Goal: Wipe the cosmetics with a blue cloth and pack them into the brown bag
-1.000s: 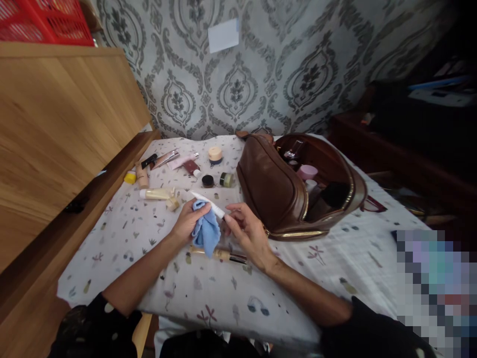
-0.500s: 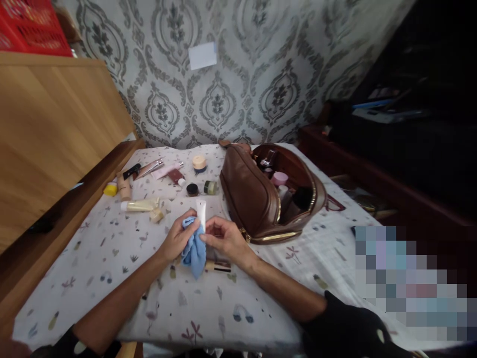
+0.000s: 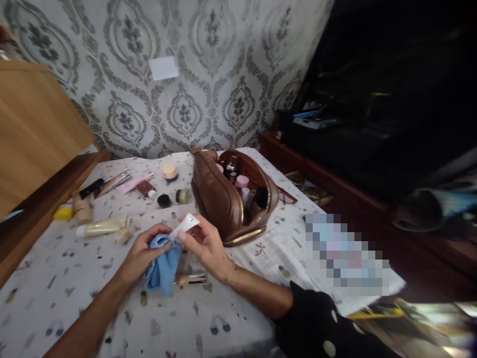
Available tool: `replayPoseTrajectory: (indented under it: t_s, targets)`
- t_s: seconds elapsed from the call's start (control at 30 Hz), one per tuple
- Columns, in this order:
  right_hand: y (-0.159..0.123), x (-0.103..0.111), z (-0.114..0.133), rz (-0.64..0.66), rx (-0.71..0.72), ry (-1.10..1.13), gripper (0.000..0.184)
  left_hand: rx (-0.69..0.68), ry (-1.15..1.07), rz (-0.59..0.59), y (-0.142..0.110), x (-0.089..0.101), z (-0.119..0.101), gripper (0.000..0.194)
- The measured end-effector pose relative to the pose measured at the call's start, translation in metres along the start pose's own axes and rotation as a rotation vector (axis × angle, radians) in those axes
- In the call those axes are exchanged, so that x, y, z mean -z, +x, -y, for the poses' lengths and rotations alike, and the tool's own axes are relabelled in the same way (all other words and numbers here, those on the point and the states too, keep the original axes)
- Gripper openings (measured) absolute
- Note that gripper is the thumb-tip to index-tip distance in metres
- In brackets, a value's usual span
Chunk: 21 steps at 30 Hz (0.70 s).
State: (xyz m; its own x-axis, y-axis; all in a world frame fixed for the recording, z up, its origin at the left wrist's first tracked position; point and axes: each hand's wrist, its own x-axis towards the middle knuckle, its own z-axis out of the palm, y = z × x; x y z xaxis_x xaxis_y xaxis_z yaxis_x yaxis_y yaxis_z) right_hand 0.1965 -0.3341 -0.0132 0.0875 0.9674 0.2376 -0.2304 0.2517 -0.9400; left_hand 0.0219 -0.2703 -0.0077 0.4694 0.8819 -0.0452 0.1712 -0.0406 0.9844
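Above the patterned cloth, my left hand [image 3: 143, 251] grips a blue cloth [image 3: 164, 268], which hangs down below the fingers. A white squeeze tube [image 3: 185, 226] has its lower end against the cloth. Pinched in my right hand [image 3: 212, 251], the tube now tilts up to the right, its flat end uppermost. Beneath the hands lies a small bottle [image 3: 192, 279] with a shiny cap. To the right of them stands a brown cosmetic bag [image 3: 214, 194], unzipped, with several items inside, among them a pink-lidded jar [image 3: 242, 181].
Several cosmetics lie at the left: a cream-coloured tube [image 3: 102, 226], a yellow item [image 3: 63, 213], a beige bottle [image 3: 82, 209] and a peach-lidded jar [image 3: 170, 172]. A black-lidded jar [image 3: 163, 201] is near the bag. A wooden panel [image 3: 40, 134] borders the left; dark furniture [image 3: 357, 238] the right.
The view has swung to the right. My right hand has closed on the white tube, which went from nearly upright to tilted rightward. The blue cloth stays in my left hand.
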Motion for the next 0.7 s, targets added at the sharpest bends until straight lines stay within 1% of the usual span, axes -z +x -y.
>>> replayPoseTrajectory:
  t_s: [0.1, 0.2, 0.27, 0.33, 0.43, 0.5, 0.6, 0.7]
  targets:
    - [-0.002, 0.003, 0.01, -0.053, 0.064, -0.013, 0.035, 0.03, 0.022, 0.021, 0.0, 0.004, -0.002, 0.032]
    - [-0.003, 0.008, 0.019, -0.034, 0.084, -0.026, 0.035, 0.147, -0.074, 0.058, -0.001, 0.009, -0.002, 0.04]
    - [-0.004, 0.013, 0.026, 0.02, 0.11, -0.064, 0.036, 0.211, -0.143, 0.044, -0.002, 0.012, -0.001, 0.044]
    - [-0.008, 0.019, 0.033, 0.093, 0.185, -0.154, 0.031, 0.244, -0.181, 0.008, -0.004, 0.011, -0.001, 0.044]
    - [-0.017, 0.03, 0.042, 0.187, 0.338, -0.332, 0.022, 0.304, -0.217, -0.027, -0.009, 0.004, -0.004, 0.043]
    - [-0.025, 0.038, 0.046, 0.236, 0.396, -0.411, 0.025, 0.358, -0.243, -0.016, -0.012, -0.004, -0.008, 0.04]
    - [-0.035, 0.049, 0.052, 0.34, 0.403, -0.47, 0.03, 0.439, -0.29, 0.031, -0.015, -0.016, -0.015, 0.037]
    - [-0.043, 0.06, 0.064, 0.417, 0.355, -0.487, 0.032, 0.488, -0.349, 0.088, -0.015, -0.023, -0.018, 0.038]
